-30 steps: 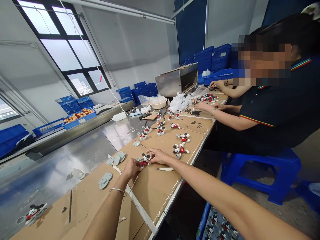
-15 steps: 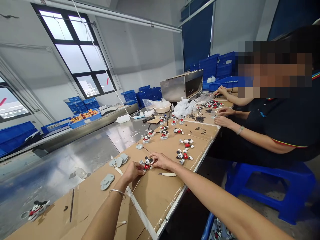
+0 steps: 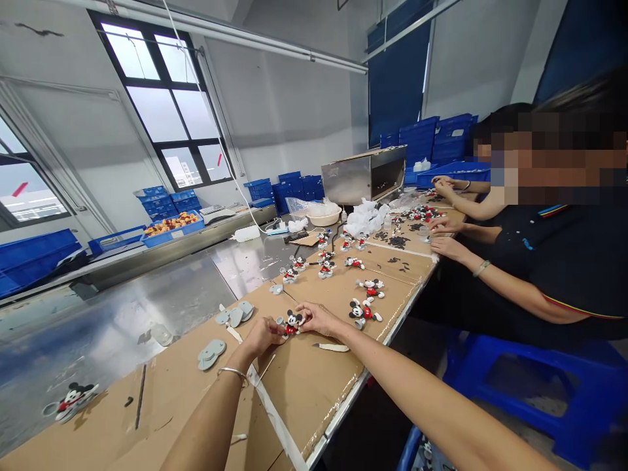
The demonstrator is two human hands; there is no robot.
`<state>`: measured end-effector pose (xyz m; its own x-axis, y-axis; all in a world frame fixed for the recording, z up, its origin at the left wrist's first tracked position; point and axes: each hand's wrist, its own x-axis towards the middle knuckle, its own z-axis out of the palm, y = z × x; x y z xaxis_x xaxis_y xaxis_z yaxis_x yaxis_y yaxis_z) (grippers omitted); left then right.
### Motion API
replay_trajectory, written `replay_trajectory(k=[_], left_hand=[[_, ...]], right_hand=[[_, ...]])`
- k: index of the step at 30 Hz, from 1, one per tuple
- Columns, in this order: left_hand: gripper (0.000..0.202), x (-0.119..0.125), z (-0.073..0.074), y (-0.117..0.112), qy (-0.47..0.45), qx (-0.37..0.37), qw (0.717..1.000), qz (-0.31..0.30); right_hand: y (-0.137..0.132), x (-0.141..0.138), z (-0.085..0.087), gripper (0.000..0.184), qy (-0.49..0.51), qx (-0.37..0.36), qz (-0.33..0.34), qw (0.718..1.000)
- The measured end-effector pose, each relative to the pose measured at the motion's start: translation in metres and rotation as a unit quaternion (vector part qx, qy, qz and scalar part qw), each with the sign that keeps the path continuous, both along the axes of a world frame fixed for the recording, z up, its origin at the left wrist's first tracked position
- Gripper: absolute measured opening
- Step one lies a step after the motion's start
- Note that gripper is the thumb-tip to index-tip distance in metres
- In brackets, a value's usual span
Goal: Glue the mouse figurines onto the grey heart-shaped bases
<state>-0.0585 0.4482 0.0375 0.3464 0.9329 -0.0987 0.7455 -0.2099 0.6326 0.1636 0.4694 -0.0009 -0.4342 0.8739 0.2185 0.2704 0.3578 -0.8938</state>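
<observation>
Between my hands a small Mickey Mouse figurine (image 3: 293, 322) stands upright at the cardboard surface, facing me. My left hand (image 3: 263, 337) grips its lower left side, fingers pinched near the base. My right hand (image 3: 318, 318) is closed on its right side, with the fingertips partly hidden. To the left lie grey base plates (image 3: 212, 354) and another pile of grey plates (image 3: 237, 314). A tool with a white-wrapped handle (image 3: 333, 347) rests just below my right wrist. Beyond my right hand, a figurine lies on its side (image 3: 364, 313).
Several figurines (image 3: 326, 267) stand farther along the cardboard-covered table (image 3: 289, 405). At far left another figurine (image 3: 73, 400) sits near the metal top. Co-workers' hands (image 3: 449, 247) work at the right edge over small black parts (image 3: 395, 242). A blue stool (image 3: 530, 386) stands below.
The view has shifted slightly, so the scene sits a little farther right. Both hands stay on the same figurine with little visible movement.
</observation>
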Motion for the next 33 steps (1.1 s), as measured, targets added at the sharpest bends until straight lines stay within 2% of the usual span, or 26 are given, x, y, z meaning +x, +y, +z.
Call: replay_trajectory(k=[14, 33], left_hand=[[0.021, 0.0002, 0.0068, -0.0032, 0.037, -0.008, 0.999, -0.029], [0.019, -0.0031, 0.0031, 0.0018, 0.036, -0.024, 0.999, -0.034]], right_hand=[[0.0007, 0.0002, -0.0005, 0.026, 0.019, -0.018, 0.010, 1.000], [-0.0026, -0.0001, 0.0035, 0.026, 0.024, -0.021, 0.005, 0.999]])
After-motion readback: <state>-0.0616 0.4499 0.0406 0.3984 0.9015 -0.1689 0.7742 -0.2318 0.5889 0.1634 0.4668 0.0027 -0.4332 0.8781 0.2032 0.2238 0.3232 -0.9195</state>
